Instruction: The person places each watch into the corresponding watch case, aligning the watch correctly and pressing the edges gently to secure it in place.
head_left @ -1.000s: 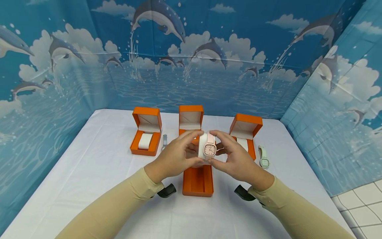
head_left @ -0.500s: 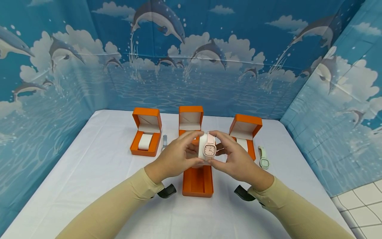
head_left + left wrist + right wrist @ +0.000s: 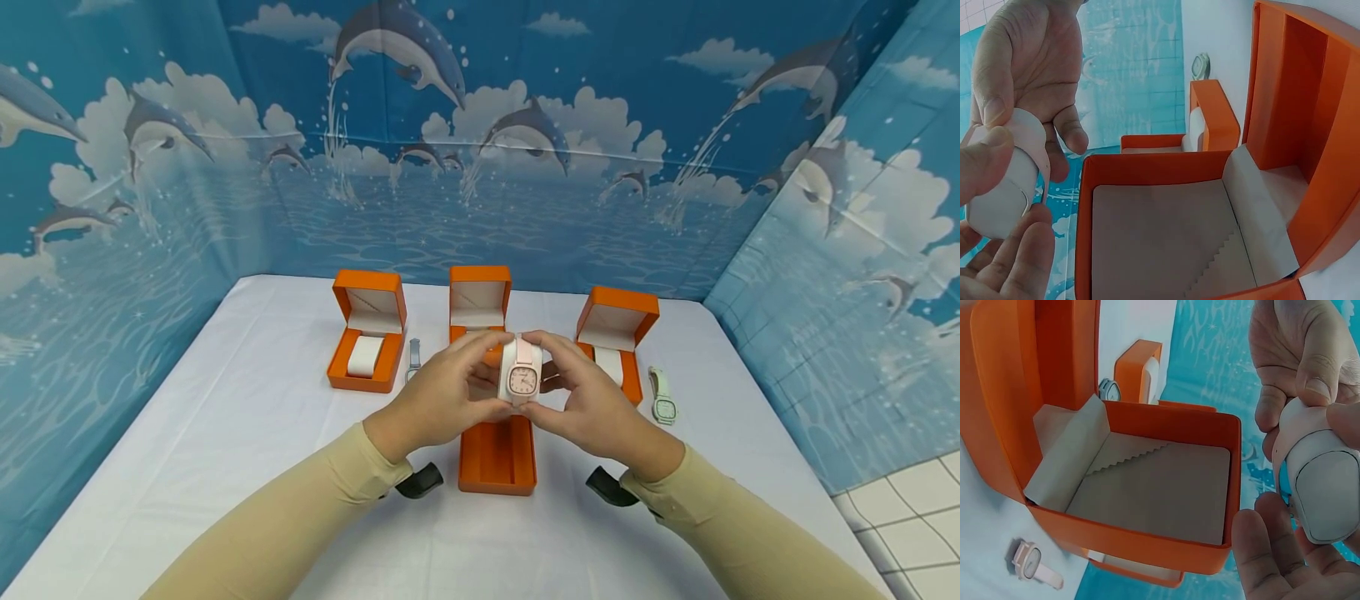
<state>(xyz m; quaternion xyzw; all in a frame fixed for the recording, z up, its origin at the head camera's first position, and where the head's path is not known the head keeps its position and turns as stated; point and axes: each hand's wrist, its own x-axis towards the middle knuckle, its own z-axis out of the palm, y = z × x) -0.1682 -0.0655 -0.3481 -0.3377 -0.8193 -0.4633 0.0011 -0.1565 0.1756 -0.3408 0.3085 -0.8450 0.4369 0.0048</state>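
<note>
My left hand [image 3: 450, 383] and right hand [image 3: 592, 404] together hold a white watch cushion [image 3: 506, 375] above the front orange box. A pink square-faced watch [image 3: 523, 380] is strapped round it, dial toward the head camera. Fingers and thumbs of both hands grip the top and bottom of the cushion. Seen from the left wrist, the cushion [image 3: 997, 194] shows its white end and a loop of pale strap [image 3: 1030, 134]. The front orange box [image 3: 497, 467] stands open below, its compartment bare; the wrist views show its pale-lined lid [image 3: 1160, 487].
Behind stand three open orange boxes: left [image 3: 367, 358], middle [image 3: 480, 296] and right [image 3: 618, 312]. A blue-strapped watch [image 3: 415, 354] and a green watch [image 3: 663, 400] lie on the white cloth. Another pale-strapped watch [image 3: 1029, 559] shows in the right wrist view.
The watch and cushion have shifted slightly left and turned a little, the dial now more centred on the cushion. My right hand has moved slightly left with them; both hands keep their hold.
</note>
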